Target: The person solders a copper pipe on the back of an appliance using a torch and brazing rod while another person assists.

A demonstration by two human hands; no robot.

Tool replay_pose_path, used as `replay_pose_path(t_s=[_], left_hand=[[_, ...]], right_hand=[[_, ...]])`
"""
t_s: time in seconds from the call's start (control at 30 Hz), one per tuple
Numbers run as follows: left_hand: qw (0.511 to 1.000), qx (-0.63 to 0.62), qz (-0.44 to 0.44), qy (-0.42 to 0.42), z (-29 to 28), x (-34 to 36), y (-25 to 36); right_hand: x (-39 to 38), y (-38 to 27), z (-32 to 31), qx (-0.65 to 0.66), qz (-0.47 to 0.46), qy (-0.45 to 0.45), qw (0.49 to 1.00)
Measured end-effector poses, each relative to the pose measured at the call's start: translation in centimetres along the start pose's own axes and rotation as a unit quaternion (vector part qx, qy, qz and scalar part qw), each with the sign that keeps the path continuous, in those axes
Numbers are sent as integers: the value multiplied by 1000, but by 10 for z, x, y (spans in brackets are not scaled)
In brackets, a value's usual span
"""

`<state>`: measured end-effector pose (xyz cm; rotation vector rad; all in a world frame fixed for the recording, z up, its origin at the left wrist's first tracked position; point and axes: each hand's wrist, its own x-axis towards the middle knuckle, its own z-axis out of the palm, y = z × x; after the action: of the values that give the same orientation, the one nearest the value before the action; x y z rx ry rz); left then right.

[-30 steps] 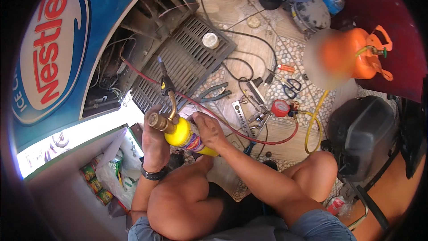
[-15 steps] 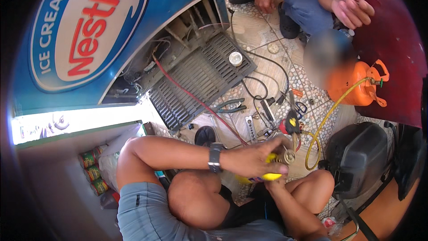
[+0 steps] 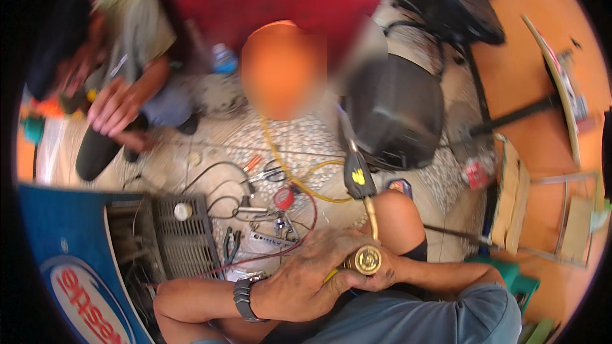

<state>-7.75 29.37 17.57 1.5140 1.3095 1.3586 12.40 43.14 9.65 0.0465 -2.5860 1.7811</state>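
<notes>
Torch (image 3: pixel 359 175): is resting in the person's two hands above the lap, its dark body with the yellow mark pointing away from the person, its thin tip blurring in view beside the black case.
Brass valve (image 3: pixel 368 259): is facing the camera, its round end showing between the hands.
Yellow cylinder (image 3: pixel 329 276): is hiding almost wholly behind the hands, only a sliver showing.
Left hand (image 3: pixel 309 277): is gripping the torch from the left, its thumb lying just beside the brass valve.
Right hand (image 3: pixel 385 272): is closing around the torch from the right, near the brass valve, most of its fingers hiding from view.
Wristwatch (image 3: pixel 243 297): is circling the left wrist.
Red gauge (image 3: pixel 284 199): is lying on the floor beyond the left hand, a red hose (image 3: pixel 255 258) and a yellow hose (image 3: pixel 271 142) running near it.
Pliers (image 3: pixel 231 246): are lying between the gauge and the slatted grille (image 3: pixel 185 236), which is bearing a white tub (image 3: pixel 183 211).
Scissors (image 3: pixel 275 171): are lying just beyond the gauge.
Black case (image 3: pixel 398 111): is standing beyond the torch.
Orange tank (image 3: pixel 280 76): is sitting left of the case, blurring.
Second person (image 3: pixel 137 25): is crouching at upper left, well apart from the torch.
</notes>
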Motion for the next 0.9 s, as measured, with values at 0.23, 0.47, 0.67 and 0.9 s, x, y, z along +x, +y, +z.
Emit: replay_pose_path(t_s=[0.23,0.47,0.67,0.9], left_hand=[[995,16,89,32,44,92,11],[967,-10,245,-72,90,226,-18],[968,17,249,-30,160,281,-42],[965,29,249,-79,223,310,-107]], right_hand=[[8,-19,-60,-161,-51,291,942],[-51,-10,-130,-142,141,522,829],[-105,16,-177,-207,177,586,763],[-175,109,-199,-188,279,558,759]])
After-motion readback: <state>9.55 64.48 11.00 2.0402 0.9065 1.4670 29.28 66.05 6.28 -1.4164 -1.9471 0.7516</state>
